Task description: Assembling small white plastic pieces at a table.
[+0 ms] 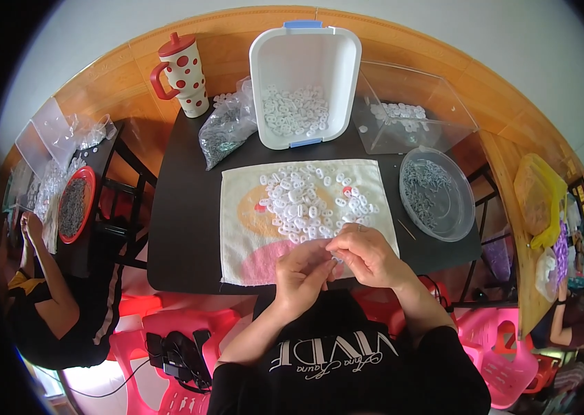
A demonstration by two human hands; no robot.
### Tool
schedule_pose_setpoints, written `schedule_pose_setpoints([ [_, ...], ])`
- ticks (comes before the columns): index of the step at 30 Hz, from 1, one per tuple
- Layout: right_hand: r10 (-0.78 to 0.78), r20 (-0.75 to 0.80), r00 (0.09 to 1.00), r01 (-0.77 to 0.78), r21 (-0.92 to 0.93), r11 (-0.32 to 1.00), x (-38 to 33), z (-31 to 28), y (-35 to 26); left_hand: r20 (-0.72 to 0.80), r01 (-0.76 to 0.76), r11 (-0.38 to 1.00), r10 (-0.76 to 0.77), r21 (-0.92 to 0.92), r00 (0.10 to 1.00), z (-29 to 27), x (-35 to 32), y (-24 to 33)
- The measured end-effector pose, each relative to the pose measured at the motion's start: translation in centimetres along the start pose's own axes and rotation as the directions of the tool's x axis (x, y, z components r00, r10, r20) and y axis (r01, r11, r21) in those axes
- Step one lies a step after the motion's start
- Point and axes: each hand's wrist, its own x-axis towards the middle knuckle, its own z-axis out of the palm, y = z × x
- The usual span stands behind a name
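My left hand (pixel 300 275) and my right hand (pixel 366 257) meet over the near edge of a cream towel (pixel 237 207), fingertips pinched close together. Between them shows a tiny pale piece (pixel 337 259), which looks like one of the white plastic pieces; my fingers cover most of it. The right thumb and forefinger are pressed together, and whatever they grip is too small to make out. Just beyond my hands, a loose heap of small white oval plastic pieces with holes (pixel 299 200) lies spread over the towel.
Behind the towel stands a white bin (pixel 264 76) of similar pieces, between a bag of metal bits (pixel 226 131) and a clear box (pixel 437 90). A round tub (pixel 470 207) of thin metal parts sits right. A spotted tumbler (pixel 185 72) stands back left. Other people sit either side.
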Motion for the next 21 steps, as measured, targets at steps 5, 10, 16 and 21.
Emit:
schedule_pose_setpoints([
  [5, -0.042, 0.024, 0.999, 0.043, -0.013, 0.999, -0.1, 0.3, 0.4, 0.022, 0.023, 0.999, -0.023, -0.022, 0.999, 0.0, 0.0, 0.0],
  [10, 0.038, -0.015, 0.999, -0.037, 0.045, 0.998, -0.6, 0.5, 0.2, -0.009, 0.056, 0.996, -0.057, -0.073, 0.998, 0.1, -0.1, 0.1],
  [16, 0.297, -0.316, 0.901, -0.325, -0.037, 0.945, -1.6, -2.6, 1.3, -0.105, 0.017, 0.998, -0.024, -0.065, 0.994, -2.5, 0.0, 0.8],
  [21, 0.195, -0.099, 0.976, -0.216, -0.297, 0.93, -3.0, 1.1, 1.3, -0.192, -0.078, 0.996, 0.071, -0.032, 0.979, -4.2, 0.3, 0.2],
])
